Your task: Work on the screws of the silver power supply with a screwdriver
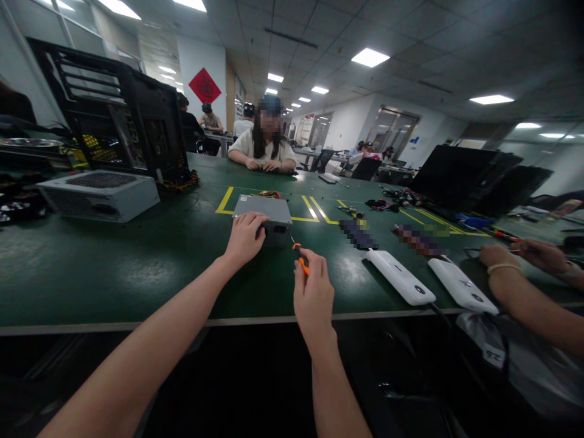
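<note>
A small grey computer power supply (269, 208) lies on the green table in front of me, with coloured cables behind it. My left hand (246, 236) grips its near left part, fingers over the top and the thumb toward the front. An orange and black screwdriver (298, 254) is in my right hand (314, 292), the fingers closed around its handle. Its thin shaft points up and away, with the tip at or close to the power supply's right front corner; I cannot tell whether it touches a screw.
A larger power supply (103, 191) and an open black computer case (123, 115) stand at the left. White power banks (401, 277) lie to the right, near another person's hands (502, 258). A person (269, 137) sits opposite. Black panels (465, 176) stand at the far right.
</note>
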Motion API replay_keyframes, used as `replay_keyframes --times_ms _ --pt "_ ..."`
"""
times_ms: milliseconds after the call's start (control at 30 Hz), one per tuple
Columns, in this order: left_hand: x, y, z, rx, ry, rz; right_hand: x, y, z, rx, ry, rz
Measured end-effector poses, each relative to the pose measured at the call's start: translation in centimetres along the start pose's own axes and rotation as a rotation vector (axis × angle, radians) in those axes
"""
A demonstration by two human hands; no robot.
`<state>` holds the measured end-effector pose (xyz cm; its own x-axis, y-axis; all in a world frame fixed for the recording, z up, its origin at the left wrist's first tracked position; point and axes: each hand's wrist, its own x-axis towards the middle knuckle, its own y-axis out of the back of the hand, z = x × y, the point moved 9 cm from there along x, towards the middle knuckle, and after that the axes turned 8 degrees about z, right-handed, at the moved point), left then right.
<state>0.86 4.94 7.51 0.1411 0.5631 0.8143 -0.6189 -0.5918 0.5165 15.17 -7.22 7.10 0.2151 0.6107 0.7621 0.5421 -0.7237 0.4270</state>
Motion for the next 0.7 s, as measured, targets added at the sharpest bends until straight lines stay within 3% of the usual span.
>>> replay_keyframes --times_ms 133,333,533,700 --pt "0.0 0.1 0.1 -0.006 0.002 -0.006 0.2 0.2 1.3 -0.050 -0.082 0.008" --pt "0.0 -0.1 -0.1 -0.014 0.019 -0.013 -0.1 -0.1 -0.5 0.043 0.060 -0.015" --pt "0.0 0.0 -0.1 -0.008 0.003 -0.002 0.2 0.1 1.4 -0.034 -0.091 -0.005" --pt "0.0 -0.1 -0.1 -0.012 0.013 -0.009 0.1 0.2 -0.1 0.048 0.018 -0.013"
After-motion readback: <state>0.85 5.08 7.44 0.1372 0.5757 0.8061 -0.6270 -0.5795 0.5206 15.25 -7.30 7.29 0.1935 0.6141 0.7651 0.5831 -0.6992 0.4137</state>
